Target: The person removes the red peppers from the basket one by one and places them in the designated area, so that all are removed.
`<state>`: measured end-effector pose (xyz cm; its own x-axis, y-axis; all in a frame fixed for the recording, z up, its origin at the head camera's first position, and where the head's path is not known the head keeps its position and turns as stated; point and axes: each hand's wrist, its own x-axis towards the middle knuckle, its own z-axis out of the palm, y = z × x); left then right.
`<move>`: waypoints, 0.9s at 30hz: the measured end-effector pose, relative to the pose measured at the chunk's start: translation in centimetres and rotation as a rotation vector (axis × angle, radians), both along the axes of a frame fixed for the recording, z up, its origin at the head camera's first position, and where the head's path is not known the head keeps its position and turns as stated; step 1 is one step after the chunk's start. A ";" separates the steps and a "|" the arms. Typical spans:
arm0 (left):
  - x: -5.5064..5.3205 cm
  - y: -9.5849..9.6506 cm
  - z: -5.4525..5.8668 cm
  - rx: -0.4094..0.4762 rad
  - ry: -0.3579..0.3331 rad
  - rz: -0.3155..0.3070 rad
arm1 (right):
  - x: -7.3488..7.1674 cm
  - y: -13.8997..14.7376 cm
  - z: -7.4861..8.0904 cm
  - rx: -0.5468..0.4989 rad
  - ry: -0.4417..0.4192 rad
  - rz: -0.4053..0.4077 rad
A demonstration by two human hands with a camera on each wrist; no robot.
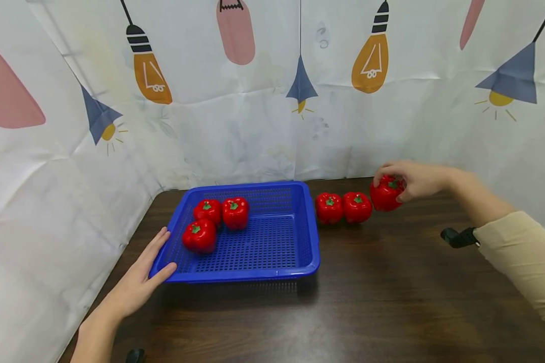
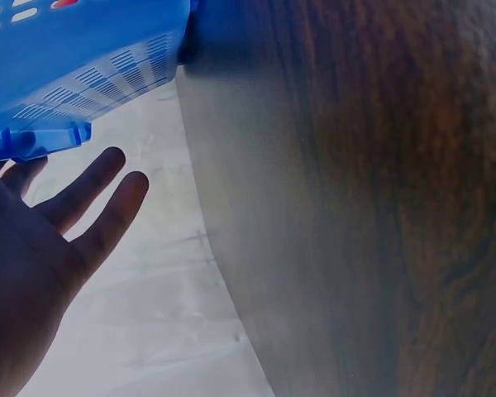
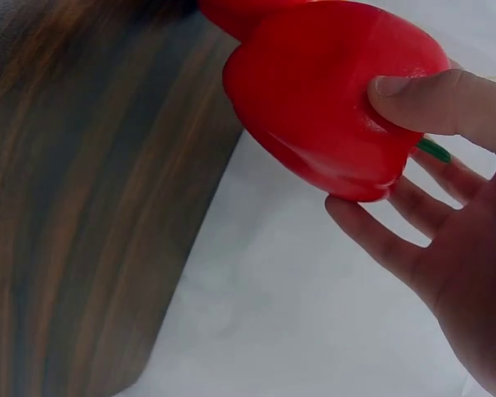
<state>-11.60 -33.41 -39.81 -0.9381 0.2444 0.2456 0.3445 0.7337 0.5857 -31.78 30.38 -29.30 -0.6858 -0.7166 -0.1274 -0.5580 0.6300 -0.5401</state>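
Note:
My right hand (image 1: pixel 413 179) grips a red bell pepper (image 1: pixel 384 195) with a green stem, beside the row on the table's right half. Thumb and fingertips press opposite sides of the pepper (image 3: pixel 331 91) in the right wrist view. My left hand (image 1: pixel 138 282) lies with extended fingers along the left front corner of a blue plastic basket (image 1: pixel 245 276), fingertips at its rim. From the left wrist, two fingers of the left hand (image 2: pixel 33 256) spread freely below the basket's edge. Inside the basket, toward its left side, sit three red bell peppers (image 1: pixel 200 236).
Two more red bell peppers (image 1: pixel 329 208) stand side by side just right of the basket. The dark wooden table (image 1: pixel 368 292) extends in front and to the right. A white printed cloth (image 1: pixel 254 131) hangs behind the table and along its left side.

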 end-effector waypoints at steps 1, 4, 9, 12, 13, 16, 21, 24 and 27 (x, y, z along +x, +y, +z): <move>0.0 0.0 0.0 -0.001 0.001 0.001 | 0.0 0.0 -0.2 0.001 0.007 0.001; 0.0 0.0 0.1 0.001 0.000 0.001 | -0.1 0.1 -0.7 0.007 0.018 -0.003; 0.0 -0.1 0.0 -0.002 -0.004 0.001 | -0.2 0.2 -1.7 0.005 -0.005 -0.009; -0.1 -0.2 -0.1 0.000 -0.007 0.001 | -0.5 0.4 -2.4 0.000 -0.014 -0.004; -0.1 -0.2 -0.1 0.001 -0.008 0.001 | -0.6 0.4 -2.6 0.000 -0.014 -0.003; -0.1 -0.2 -0.1 -0.002 -0.003 0.001 | -0.7 0.5 -3.1 0.010 -0.026 -0.017; -0.1 -0.2 -0.2 -0.007 0.007 -0.001 | -0.8 0.5 -3.7 0.024 -0.048 -0.044; -0.1 -0.2 -0.2 -0.007 0.005 -0.002 | -0.8 0.6 -3.9 0.025 -0.041 -0.041; -0.1 -0.2 -0.2 -0.007 0.001 -0.001 | -0.8 0.6 -4.1 0.024 -0.024 -0.035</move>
<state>-11.71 -33.63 -39.98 -0.9377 0.2466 0.2448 0.3455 0.7376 0.5802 -32.58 31.00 -33.42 -0.7070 -0.6887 -0.1610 -0.5223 0.6619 -0.5376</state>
